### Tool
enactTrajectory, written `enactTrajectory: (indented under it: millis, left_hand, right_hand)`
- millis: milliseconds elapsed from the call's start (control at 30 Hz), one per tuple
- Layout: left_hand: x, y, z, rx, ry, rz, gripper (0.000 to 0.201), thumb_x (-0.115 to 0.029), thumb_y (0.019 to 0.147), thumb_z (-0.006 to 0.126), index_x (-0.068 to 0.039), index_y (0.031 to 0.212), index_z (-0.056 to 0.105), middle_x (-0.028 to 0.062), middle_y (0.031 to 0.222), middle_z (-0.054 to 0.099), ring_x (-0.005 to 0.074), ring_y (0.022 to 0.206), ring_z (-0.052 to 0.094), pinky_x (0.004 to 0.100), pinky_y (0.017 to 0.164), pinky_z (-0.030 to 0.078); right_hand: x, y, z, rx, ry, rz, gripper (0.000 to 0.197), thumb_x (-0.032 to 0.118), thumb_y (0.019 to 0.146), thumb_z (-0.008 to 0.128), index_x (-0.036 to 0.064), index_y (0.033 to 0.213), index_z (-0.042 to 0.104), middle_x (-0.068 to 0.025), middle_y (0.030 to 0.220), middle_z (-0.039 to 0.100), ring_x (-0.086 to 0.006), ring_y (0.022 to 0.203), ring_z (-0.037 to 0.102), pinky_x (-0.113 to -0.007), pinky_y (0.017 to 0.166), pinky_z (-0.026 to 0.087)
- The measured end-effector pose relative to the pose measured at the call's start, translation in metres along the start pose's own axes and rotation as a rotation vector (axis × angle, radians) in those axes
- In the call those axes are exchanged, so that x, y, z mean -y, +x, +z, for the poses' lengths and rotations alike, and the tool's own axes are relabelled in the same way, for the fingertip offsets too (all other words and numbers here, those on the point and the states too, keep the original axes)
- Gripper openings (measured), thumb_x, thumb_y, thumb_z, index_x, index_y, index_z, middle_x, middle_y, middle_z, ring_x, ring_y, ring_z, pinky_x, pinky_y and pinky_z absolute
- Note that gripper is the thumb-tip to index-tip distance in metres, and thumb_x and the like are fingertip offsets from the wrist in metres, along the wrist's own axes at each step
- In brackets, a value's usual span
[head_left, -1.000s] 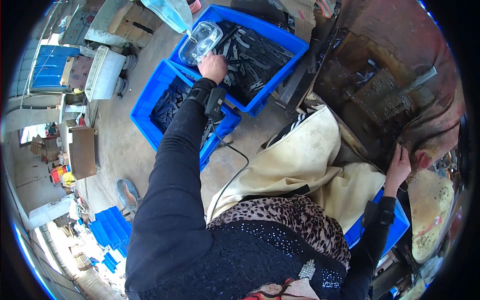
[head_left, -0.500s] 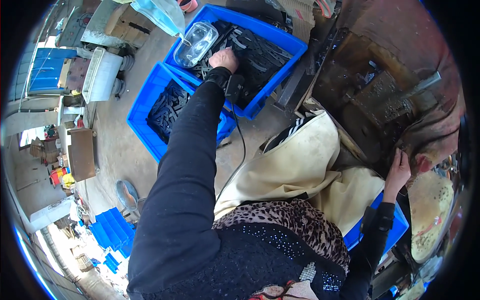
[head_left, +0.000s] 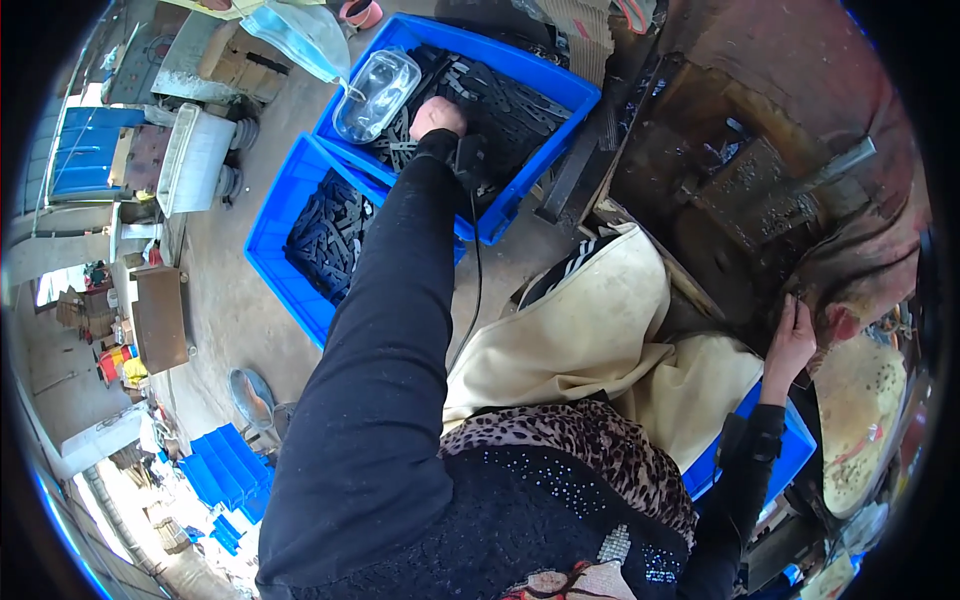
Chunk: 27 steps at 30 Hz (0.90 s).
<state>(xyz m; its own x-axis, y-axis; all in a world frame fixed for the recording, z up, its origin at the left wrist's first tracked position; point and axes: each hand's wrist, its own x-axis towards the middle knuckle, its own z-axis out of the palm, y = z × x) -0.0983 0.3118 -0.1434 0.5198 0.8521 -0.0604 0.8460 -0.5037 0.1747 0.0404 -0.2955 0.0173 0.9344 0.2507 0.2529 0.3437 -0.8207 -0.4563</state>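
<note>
My left hand (head_left: 438,118) is curled into a rounded fist down among flat dark metal pieces (head_left: 515,108) in the far blue bin (head_left: 590,97). Its fingertips, and whatever they hold, are hidden. A clear plastic tray (head_left: 377,97) lies on the pieces just left of that hand. At the right, my right hand (head_left: 793,340) has its fingers pressed together, pointing up at the lower edge of a dark, oily machine bed (head_left: 745,190). What is between those fingertips is too small to make out.
A second blue bin (head_left: 262,238) with more dark pieces stands nearer on the left. A cream apron (head_left: 560,340) covers my lap. A black cable (head_left: 478,290) hangs from my left wrist. A metal rod (head_left: 840,165) juts from the machine. Another blue container (head_left: 795,450) sits below my right forearm.
My left hand has shifted slightly left and down in the picture, still over the bin's pieces. The view has tilted a little. My right hand stays at the machine's edge.
</note>
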Motion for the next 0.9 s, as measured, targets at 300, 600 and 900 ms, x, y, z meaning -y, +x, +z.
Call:
enactTrajectory:
  millis: [300,600,900]
  left_hand:
    - [-0.004,-0.044,-0.041,-0.129,-0.790,0.005,0.027,-0.028,0.090,0.058,-0.002,0.094,0.065,0.0127,0.089,0.068,0.0279,0.080,0.066,0.0386,0.072,0.053]
    - [-0.002,-0.086,-0.075,0.586,-1.683,-0.365,0.019,-0.025,0.099,0.047,-0.009,0.088,0.050,0.0036,0.071,0.055,0.0086,0.053,0.045,0.0203,0.045,0.038]
    - [-0.093,-0.189,-0.136,0.737,-2.096,-0.404,0.027,-0.021,0.099,0.048,-0.004,0.120,0.053,0.0077,0.096,0.058,0.0163,0.072,0.051,0.0257,0.059,0.045]
  right_hand:
    - [-0.002,-0.004,0.000,0.012,-0.041,-0.004,0.026,0.025,0.096,0.056,0.0012,0.104,0.065,-0.0235,0.085,0.064,-0.0329,0.071,0.062,-0.038,0.067,0.049]
    - [0.012,0.002,0.002,0.002,-0.262,-0.007,0.026,0.034,0.092,0.059,0.0098,0.094,0.069,-0.0200,0.084,0.065,-0.0411,0.077,0.063,-0.047,0.064,0.051]
    - [-0.034,0.009,-0.007,0.172,0.356,0.206,0.022,0.029,0.092,0.062,0.0075,0.091,0.068,-0.0058,0.063,0.055,-0.0211,0.050,0.051,-0.030,0.047,0.038]
